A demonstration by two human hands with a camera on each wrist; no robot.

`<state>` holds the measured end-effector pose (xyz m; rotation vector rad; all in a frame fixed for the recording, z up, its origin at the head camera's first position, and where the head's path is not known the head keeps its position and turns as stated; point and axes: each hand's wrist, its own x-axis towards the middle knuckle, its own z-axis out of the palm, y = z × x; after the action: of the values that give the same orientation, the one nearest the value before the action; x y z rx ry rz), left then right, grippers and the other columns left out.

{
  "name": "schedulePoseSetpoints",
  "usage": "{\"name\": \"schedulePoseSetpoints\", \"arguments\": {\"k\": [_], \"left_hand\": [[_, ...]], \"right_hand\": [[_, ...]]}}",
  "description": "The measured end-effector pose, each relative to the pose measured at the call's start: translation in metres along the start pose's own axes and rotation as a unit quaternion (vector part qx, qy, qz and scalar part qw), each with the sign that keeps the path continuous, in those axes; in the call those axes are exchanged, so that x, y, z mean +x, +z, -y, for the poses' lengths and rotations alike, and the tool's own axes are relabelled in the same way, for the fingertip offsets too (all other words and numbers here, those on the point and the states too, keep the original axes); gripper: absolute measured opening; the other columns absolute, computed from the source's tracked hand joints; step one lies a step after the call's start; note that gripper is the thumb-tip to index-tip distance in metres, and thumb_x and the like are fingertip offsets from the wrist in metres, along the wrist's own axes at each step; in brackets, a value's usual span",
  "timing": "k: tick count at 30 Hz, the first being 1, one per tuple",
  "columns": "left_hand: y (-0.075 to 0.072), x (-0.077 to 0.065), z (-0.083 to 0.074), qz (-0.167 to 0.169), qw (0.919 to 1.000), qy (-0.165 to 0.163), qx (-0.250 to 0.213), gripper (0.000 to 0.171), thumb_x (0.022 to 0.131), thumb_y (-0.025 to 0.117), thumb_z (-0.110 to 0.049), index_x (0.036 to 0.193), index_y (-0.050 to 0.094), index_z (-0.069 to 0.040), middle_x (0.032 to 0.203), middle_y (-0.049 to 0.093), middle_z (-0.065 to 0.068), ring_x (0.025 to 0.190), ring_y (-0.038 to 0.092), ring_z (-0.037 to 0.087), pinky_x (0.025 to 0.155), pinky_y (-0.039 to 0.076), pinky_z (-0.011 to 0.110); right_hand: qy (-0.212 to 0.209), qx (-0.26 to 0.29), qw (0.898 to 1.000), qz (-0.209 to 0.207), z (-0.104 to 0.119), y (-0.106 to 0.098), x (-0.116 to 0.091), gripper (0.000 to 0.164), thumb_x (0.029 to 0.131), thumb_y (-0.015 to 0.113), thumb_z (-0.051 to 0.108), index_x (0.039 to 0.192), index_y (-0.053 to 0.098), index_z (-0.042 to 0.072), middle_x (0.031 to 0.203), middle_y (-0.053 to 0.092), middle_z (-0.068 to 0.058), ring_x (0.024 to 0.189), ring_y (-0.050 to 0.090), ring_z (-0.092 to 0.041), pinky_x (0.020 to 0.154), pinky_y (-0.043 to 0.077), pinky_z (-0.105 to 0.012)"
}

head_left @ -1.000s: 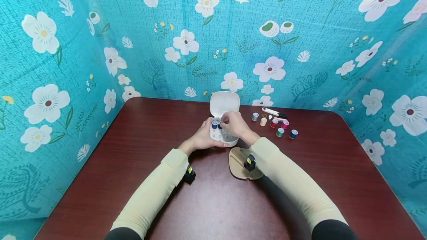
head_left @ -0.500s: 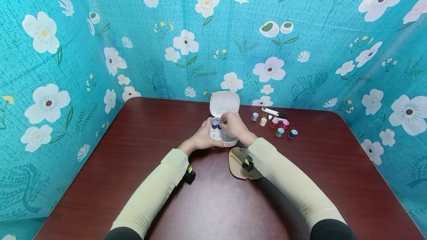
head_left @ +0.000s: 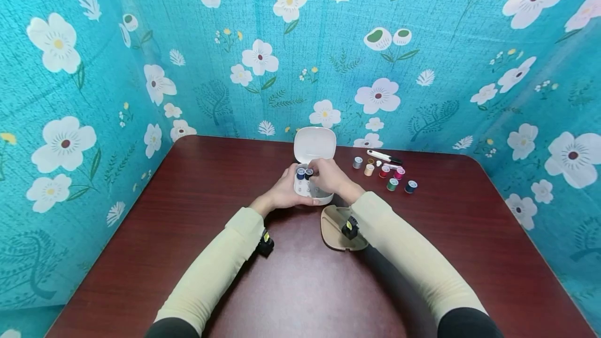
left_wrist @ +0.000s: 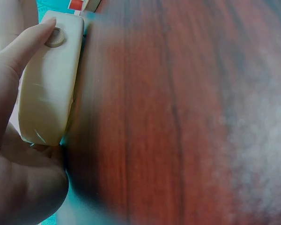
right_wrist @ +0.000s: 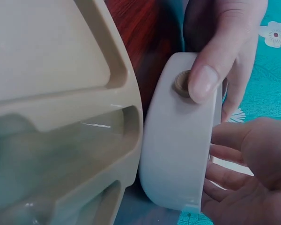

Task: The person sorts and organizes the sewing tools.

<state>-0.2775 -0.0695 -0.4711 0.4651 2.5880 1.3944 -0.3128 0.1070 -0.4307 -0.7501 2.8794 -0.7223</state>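
A white sewing box [head_left: 324, 201] with its lid [head_left: 315, 144] raised stands at the back middle of the table. My left hand [head_left: 283, 192] grips its left side, thumb lying along the front wall beside a round tan button [right_wrist: 181, 83]. Inside, a blue thread spool [head_left: 301, 173] stands in the back left corner on the peg base. Right beside it is a black thread spool [head_left: 308, 173], pinched by the fingertips of my right hand [head_left: 330, 177]. In the right wrist view, the curled fingers [right_wrist: 227, 176] of this hand reach over the box's rim; the spools are hidden there.
A tan tray [head_left: 332, 231] with compartments lies in front of the box, under my right wrist. To the right are grey [head_left: 358, 163], cream [head_left: 369, 170], red [head_left: 384, 171], pink [head_left: 399, 173], green [head_left: 392, 184] and navy [head_left: 410, 186] spools, and a white-and-black tool [head_left: 383, 157].
My right fingers have shifted slightly rightward, so the top of the black spool shows more clearly beside the blue one. The left hand keeps its grip on the box.
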Motion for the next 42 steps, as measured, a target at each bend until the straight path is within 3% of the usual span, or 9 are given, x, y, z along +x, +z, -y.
{"name": "schedulePoseSetpoints", "arguments": {"k": [9,19,27,36,42], "left_hand": [[0.001,0.001,0.002,0.008,0.9999,-0.011,0.0,0.114,0.067,0.096,-0.042,0.153,0.026,-0.012,0.142,0.039,0.013,0.123,0.049,0.024,0.106,0.041,0.041],[-0.001,0.002,0.0,-0.001,1.0,0.0,-0.004,0.114,0.067,0.096,-0.041,0.152,0.028,-0.01,0.141,0.04,0.015,0.123,0.048,0.026,0.106,0.04,0.042],[0.0,0.001,0.0,0.001,0.9999,-0.005,-0.01,0.111,0.066,0.097,-0.04,0.15,0.03,-0.01,0.14,0.042,0.014,0.123,0.047,0.025,0.107,0.039,0.042],[0.0,0.002,-0.001,-0.003,1.0,-0.001,-0.006,0.113,0.065,0.098,-0.038,0.151,0.03,-0.009,0.139,0.042,0.016,0.125,0.047,0.028,0.107,0.039,0.043],[-0.001,0.001,-0.001,-0.003,0.9999,-0.002,-0.01,0.115,0.065,0.098,-0.036,0.152,0.028,-0.008,0.14,0.042,0.017,0.126,0.046,0.029,0.108,0.038,0.044]], "right_hand": [[-0.007,0.009,1.0,0.017,-0.001,-0.006,-0.008,0.04,0.095,0.068,0.009,0.132,0.059,-0.001,0.114,0.069,-0.018,0.102,0.065,-0.029,0.086,0.055,-0.043],[-0.035,0.009,0.999,0.008,0.0,-0.02,-0.02,0.037,0.095,0.07,0.013,0.127,0.064,-0.003,0.116,0.069,-0.021,0.108,0.065,-0.035,0.089,0.054,-0.047],[-0.037,0.014,0.999,-0.016,-0.008,-0.024,-0.031,0.031,0.094,0.07,0.013,0.121,0.067,-0.003,0.105,0.067,-0.018,0.098,0.064,-0.033,0.083,0.053,-0.045],[-0.014,0.023,0.999,-0.028,-0.015,-0.026,-0.039,0.029,0.095,0.067,0.013,0.119,0.069,-0.003,0.108,0.067,-0.019,0.097,0.063,-0.034,0.084,0.052,-0.045],[-0.018,0.024,0.999,-0.037,-0.019,-0.027,-0.044,0.026,0.094,0.068,0.012,0.115,0.07,-0.003,0.101,0.066,-0.017,0.092,0.061,-0.034,0.082,0.05,-0.044]]}}
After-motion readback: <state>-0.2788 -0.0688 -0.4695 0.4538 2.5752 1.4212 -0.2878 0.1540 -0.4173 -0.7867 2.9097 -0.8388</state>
